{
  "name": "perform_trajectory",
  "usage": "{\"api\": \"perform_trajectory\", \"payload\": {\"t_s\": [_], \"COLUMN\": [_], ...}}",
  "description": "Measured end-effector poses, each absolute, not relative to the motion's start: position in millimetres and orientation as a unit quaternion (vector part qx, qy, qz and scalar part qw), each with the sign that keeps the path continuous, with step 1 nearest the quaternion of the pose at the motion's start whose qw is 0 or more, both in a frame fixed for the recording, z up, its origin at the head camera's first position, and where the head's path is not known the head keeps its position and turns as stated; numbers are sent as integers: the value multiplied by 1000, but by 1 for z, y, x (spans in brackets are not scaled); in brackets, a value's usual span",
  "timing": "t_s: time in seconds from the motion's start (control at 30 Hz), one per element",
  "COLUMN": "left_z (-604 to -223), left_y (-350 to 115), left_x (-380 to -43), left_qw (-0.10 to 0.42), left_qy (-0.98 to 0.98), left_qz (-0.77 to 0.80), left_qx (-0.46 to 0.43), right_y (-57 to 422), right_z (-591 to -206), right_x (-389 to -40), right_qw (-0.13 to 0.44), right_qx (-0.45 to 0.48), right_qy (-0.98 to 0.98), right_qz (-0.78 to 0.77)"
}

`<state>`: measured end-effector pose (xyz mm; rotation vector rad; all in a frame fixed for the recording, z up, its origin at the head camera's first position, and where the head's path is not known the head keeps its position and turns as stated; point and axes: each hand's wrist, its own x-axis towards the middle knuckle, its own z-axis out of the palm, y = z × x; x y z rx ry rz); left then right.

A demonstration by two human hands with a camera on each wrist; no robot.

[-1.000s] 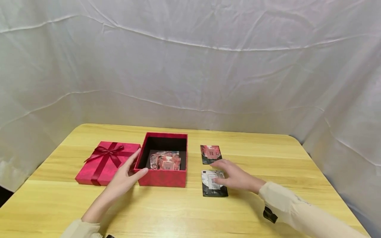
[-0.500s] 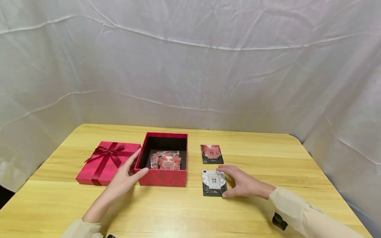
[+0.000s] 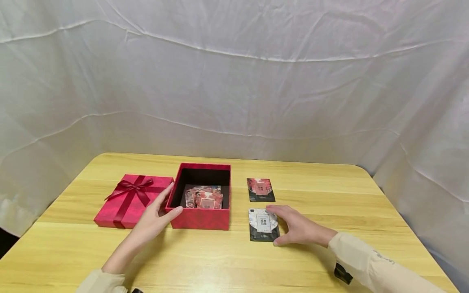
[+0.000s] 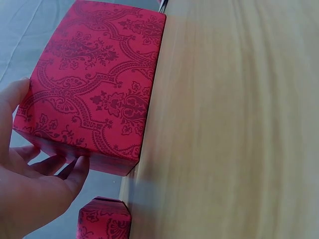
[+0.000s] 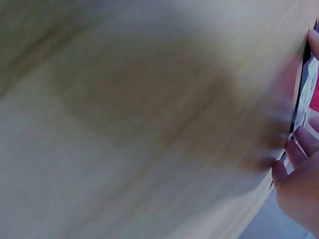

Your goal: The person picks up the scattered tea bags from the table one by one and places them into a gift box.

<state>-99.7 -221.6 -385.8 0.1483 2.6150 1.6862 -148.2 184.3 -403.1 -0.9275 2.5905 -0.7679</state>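
Note:
My left hand (image 3: 153, 221) holds the front left corner of a red patterned gift box (image 3: 199, 219), thumb on the front and fingers along the left side. Several reddish tea packets (image 3: 209, 200) lie in its dark inside. To the right, a white and black tea packet (image 3: 262, 224) lies flat on the table. My right hand (image 3: 298, 226) is spread at its right edge, index finger by the upper corner and thumb by the lower one. Its fingertips (image 5: 279, 172) touch the table along the packet. Behind this packet lies a red and black tea packet (image 3: 260, 190).
Left of the box lies its red lid (image 3: 134, 199), with a dark red ribbon bow (image 3: 133, 186) on top. The wooden table (image 3: 329, 187) has rounded far corners. White cloth (image 3: 234, 81) hangs behind and beside it.
My right hand has drawn back to the right from over the white and black packet to its right edge, uncovering its face. My left hand and the box stay in place.

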Motion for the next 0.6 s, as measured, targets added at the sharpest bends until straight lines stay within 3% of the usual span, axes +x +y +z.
{"api": "perform_trajectory", "payload": {"t_s": [0.6], "left_z": [-386], "left_y": [-221], "left_x": [-101], "left_qw": [15], "left_qy": [838], "left_qz": [545], "left_qx": [41], "right_y": [187], "right_z": [-400], "right_x": [-147], "right_qw": [114], "right_qx": [-346], "right_qy": [899], "right_qz": [-245]}}
